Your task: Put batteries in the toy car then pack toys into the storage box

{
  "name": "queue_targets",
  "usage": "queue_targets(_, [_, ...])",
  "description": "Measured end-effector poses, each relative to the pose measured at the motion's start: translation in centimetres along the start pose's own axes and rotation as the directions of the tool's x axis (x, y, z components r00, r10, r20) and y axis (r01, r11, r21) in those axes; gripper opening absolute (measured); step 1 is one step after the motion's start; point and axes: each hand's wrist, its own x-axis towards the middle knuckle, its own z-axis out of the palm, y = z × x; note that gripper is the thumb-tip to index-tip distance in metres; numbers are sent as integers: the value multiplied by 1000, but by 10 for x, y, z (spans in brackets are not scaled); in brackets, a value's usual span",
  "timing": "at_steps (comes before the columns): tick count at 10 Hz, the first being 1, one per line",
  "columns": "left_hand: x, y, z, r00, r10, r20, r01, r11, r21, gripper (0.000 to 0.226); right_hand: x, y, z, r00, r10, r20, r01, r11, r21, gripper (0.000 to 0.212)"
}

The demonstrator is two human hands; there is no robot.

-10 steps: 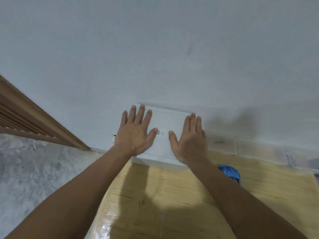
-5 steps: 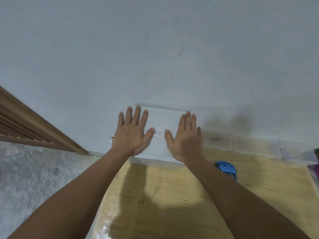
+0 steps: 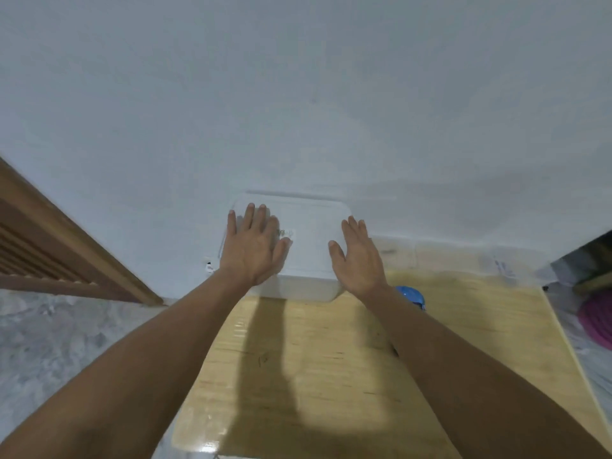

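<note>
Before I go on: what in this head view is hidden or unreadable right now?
- Contents of the storage box: frosted lid and walls, nothing inside can be made out.
- Lid label: too small and blurred to read.
- Blue object: mostly behind the right forearm.
- Whether the right hand touches the lid; the left hand lies flat on it.
- Pink item: cut off by the right edge.

The white lidded plastic storage box (image 3: 308, 246) blocked twelve o'clock against the pale wall (image 3: 298, 94); bare wooden table (image 3: 331, 359) lay open at six.
</note>
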Motion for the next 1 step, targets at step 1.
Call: queue_targets(1, [-29, 23, 5, 999, 47, -23, -48, 998, -46, 75, -29, 19, -14, 997, 63, -35, -61, 996, 69, 53])
